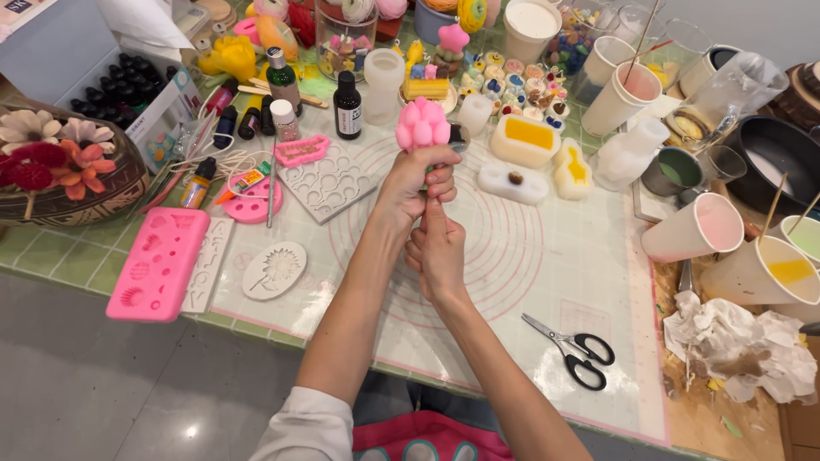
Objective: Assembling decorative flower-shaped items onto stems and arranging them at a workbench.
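Pink mold (159, 264) sits far left on the surface (530, 282). Left hand (416, 183) has its grip closed round the pink candle (423, 125), which sticks up above the fingers. Right hand (436, 248) is just below, pinching its base. Scissors (574, 348) lie right.

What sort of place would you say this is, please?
Probably a candle or soap craft table: silicone moulds, paper cups of coloured liquid, and a pink moulded piece in the left hand.

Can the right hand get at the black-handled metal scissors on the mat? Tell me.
Probably yes. The black-handled metal scissors lie in the open on the translucent silicone mat, nothing between them and the right hand, though it is gripping the pink bumpy mould.
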